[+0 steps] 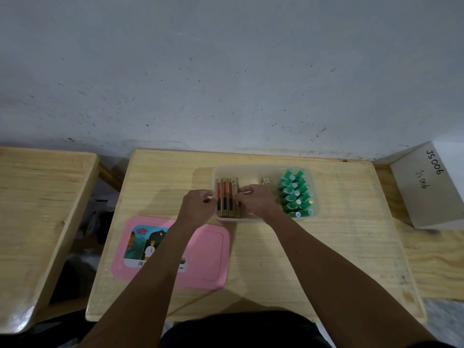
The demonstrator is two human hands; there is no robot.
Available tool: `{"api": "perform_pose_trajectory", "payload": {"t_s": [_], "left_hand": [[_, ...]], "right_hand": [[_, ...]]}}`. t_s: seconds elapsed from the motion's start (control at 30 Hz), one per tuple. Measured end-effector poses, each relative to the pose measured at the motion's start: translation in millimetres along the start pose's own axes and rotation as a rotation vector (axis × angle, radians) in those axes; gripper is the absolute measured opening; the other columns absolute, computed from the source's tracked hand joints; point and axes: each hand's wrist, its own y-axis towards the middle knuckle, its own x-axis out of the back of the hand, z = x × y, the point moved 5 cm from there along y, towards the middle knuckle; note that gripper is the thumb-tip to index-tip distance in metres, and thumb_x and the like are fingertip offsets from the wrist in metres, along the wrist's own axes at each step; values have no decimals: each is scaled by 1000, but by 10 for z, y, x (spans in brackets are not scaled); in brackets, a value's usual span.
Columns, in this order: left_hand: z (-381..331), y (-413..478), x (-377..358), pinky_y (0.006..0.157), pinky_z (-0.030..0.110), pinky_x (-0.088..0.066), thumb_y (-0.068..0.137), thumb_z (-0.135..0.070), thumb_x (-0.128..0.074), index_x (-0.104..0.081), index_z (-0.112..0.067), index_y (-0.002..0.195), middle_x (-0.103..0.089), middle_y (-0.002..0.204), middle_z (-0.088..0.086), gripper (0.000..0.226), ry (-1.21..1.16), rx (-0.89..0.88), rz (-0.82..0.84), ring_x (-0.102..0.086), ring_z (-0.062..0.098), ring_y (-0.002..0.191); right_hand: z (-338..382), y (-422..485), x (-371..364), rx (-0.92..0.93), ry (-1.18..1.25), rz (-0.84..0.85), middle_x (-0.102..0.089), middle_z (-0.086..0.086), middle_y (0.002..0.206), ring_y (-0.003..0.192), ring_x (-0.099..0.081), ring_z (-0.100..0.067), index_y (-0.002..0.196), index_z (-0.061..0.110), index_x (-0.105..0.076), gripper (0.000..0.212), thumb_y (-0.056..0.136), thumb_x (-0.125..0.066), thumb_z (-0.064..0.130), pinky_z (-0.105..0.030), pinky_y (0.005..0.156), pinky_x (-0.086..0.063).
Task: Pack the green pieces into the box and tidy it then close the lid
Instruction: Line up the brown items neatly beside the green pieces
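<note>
Wooden table; both hands at box; lid off.

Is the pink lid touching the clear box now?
Apart. The head view shows bare table between the pink lid and the clear box.

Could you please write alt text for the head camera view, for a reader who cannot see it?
Two hands, left and right, straighten small brown cartons standing on edge in a clear plastic box on a wooden table. Green pieces already fill the box's right side. The pink lid lies off the box, on the table nearer the person.
</note>
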Motion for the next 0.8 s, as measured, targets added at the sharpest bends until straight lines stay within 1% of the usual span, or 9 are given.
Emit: {"api": "perform_pose_trajectory", "payload": {"t_s": [0.1,0.2,0.27,0.37,0.5,0.63,0.67,0.77,0.8], "left_hand": [[2,-8,3,92,43,-54,90,-17,-59,-64,-5,119,-67,119,15,32,-4,1,-11,-67,29,101],[3,-16,-1,93,44,-53,91,-18,-58,-64,-5,119,-66,121,16,31,-20,5,-20,-67,30,101],[4,-16,2,93,44,-53,91,-18,-59,-64,-5,119,-66,121,16,32,-21,5,-19,-67,31,101],[18,-5,4,92,44,-54,90,-18,-60,-64,-6,119,-65,121,16,31,-20,15,-19,-67,30,101],[9,-5,3,91,44,-54,91,-17,-59,-65,-6,118,-66,120,15,30,-3,7,-17,-67,31,98],[0,-6,2,92,45,-54,91,-15,-59,-65,-5,118,-65,122,16,30,-1,-5,-22,-67,29,101],[5,-2,1,91,44,-54,90,-15,-59,-65,-5,118,-65,121,17,29,-4,-4,-24,-66,28,102],[7,3,-1,91,44,-54,90,-15,-59,-64,-5,119,-65,121,16,31,-5,-5,-20,-66,27,102],[7,3,-1,91,44,-54,90,-15,-59,-64,-5,120,-65,121,16,31,-3,-6,-19,-66,27,102]], "right_hand": [[-5,-6,15,7,-10,-66,-70,-4,102,91,-67,-16,109,12,-66,38,77,-78,29,-36,84,-58],[-8,-2,42,10,-41,-143,-70,-2,91,81,-68,-14,92,18,-65,23,75,-78,25,-37,78,-60],[-4,-4,25,4,-47,-120,-69,-1,91,82,-67,-14,88,20,-62,20,76,-78,24,-34,75,-59],[-22,6,7,-13,-9,-76,-70,-4,96,82,-65,-16,95,17,-63,24,78,-78,24,-31,70,-57],[-55,17,37,-28,68,-28,-72,-10,98,84,-67,-18,96,14,-66,16,83,-73,19,-35,81,-57],[-62,13,28,-35,72,2,-72,-11,99,91,-68,-22,100,12,-66,17,84,-71,12,-40,84,-58],[-54,8,31,-33,73,1,-72,-12,99,90,-69,-22,102,11,-66,19,84,-71,11,-39,82,-59],[-34,-12,39,-28,97,8,-71,-14,99,75,-67,-13,110,5,-63,26,85,-70,7,-25,69,-57],[-35,-13,43,-29,105,9,-71,-13,99,74,-66,-12,111,4,-62,27,85,-70,7,-22,67,-56]]}}
